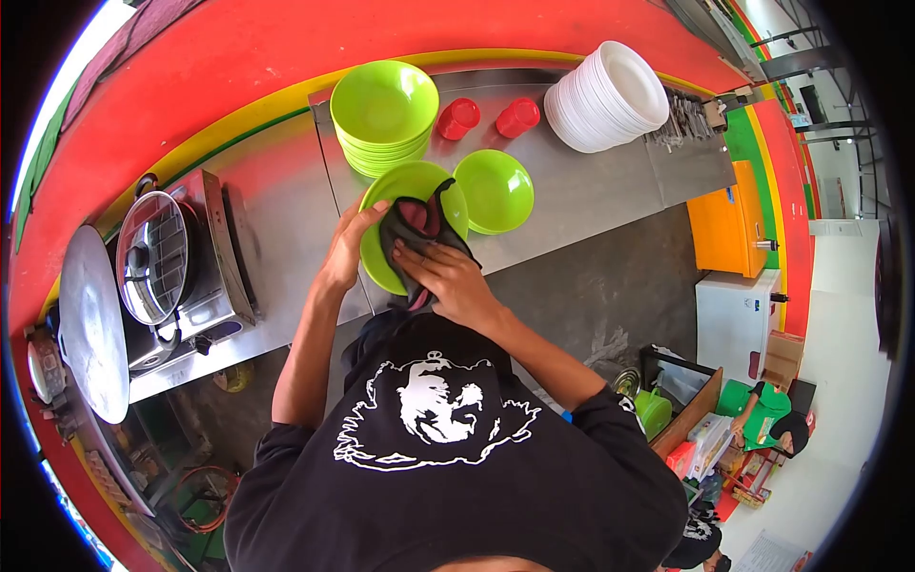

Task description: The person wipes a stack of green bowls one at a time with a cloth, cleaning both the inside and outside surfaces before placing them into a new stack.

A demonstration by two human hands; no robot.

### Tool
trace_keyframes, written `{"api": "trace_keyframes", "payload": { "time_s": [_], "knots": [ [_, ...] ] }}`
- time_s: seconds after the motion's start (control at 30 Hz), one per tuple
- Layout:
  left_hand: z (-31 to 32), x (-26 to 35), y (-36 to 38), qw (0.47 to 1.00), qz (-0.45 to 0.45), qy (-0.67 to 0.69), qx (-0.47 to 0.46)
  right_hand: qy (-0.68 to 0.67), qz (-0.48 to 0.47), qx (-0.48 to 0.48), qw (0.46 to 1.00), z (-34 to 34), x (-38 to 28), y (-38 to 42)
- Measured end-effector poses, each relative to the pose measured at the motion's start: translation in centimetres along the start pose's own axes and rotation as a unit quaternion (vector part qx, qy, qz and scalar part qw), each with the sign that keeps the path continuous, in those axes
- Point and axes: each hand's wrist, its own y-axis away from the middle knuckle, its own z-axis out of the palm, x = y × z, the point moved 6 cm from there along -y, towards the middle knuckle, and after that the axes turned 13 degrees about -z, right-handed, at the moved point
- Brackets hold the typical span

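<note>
A lime-green bowl [377, 255] is tilted up in front of my chest, over the counter's front edge. My left hand [355, 238] grips its left rim, fingers partly hidden by the bowl and cloth. A dark cloth [408, 225] with a pinkish-red side lies bunched inside the bowl. Pressed on that cloth is my right hand [446, 278], its fingers over the fabric against the bowl. Just beyond stands a tall stack of green bowls [385, 107]. To the right of the held bowl, a lower pile of green bowls [496, 191] rests on the steel counter.
Two red cups [459, 118] and a tall stack of white plates [600, 100] stand along the back of the steel counter [591, 195]. Cutlery [688, 118] lies at its right end. A glass-lidded pan [154, 255] sits on a stove at left. People are at lower right.
</note>
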Motion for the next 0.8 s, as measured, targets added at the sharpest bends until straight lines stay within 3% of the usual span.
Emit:
{"api": "trace_keyframes", "payload": {
  "time_s": [0.07, 0.1, 0.2, 0.27, 0.37, 0.43, 0.53, 0.6, 0.63, 0.67, 0.73, 0.8],
  "knots": [
    [0.8, -0.5, -0.4, 0.998, 0.057, 0.024, -0.010, -0.015, 0.026, 0.048, 0.998, -1.0, 0.3, -0.9],
    [2.2, -0.1, -0.2, 0.993, 0.113, -0.008, 0.011, -0.094, 0.134, 0.039, 0.986, 0.2, 1.1, -0.5],
    [2.2, -1.7, -0.8, 0.991, 0.121, 0.042, 0.041, -0.216, 0.208, 0.097, 0.949, 0.5, 0.2, -2.3],
    [1.1, -2.0, -1.0, 0.994, 0.051, 0.100, 0.000, -0.149, 0.117, 0.066, 0.980, 0.5, -0.7, -2.2],
    [-1.1, -2.5, -0.8, 0.998, -0.026, 0.060, -0.009, -0.012, -0.030, -0.023, 0.999, 0.2, -0.6, -0.5],
    [-1.2, -1.7, 0.1, 0.998, -0.054, -0.030, -0.005, 0.013, 0.010, -0.069, 0.997, 0.3, 1.6, 1.2],
    [1.0, -0.9, 1.0, 0.997, -0.061, -0.024, 0.048, 0.037, 0.032, -0.078, 0.996, 0.2, 2.8, 1.7],
    [1.9, -1.3, 0.5, 0.995, 0.025, -0.047, 0.088, 0.014, 0.058, -0.041, 0.997, 0.5, 2.8, 1.6],
    [2.7, -2.1, 0.1, 0.989, 0.075, -0.075, 0.106, -0.117, 0.172, -0.072, 0.976, 0.8, 2.6, 1.3],
    [3.0, -2.5, 0.1, 0.979, 0.123, -0.102, 0.124, -0.216, 0.226, -0.052, 0.948, 2.3, 2.4, 1.4],
    [2.7, -3.1, -0.3, 0.992, 0.093, -0.034, 0.083, -0.215, 0.216, 0.009, 0.952, 3.4, 1.1, 0.9],
    [0.9, -4.1, -1.1, 0.994, 0.012, 0.109, -0.006, -0.172, 0.113, 0.001, 0.979, 2.9, -0.4, 0.5]
  ]
}}
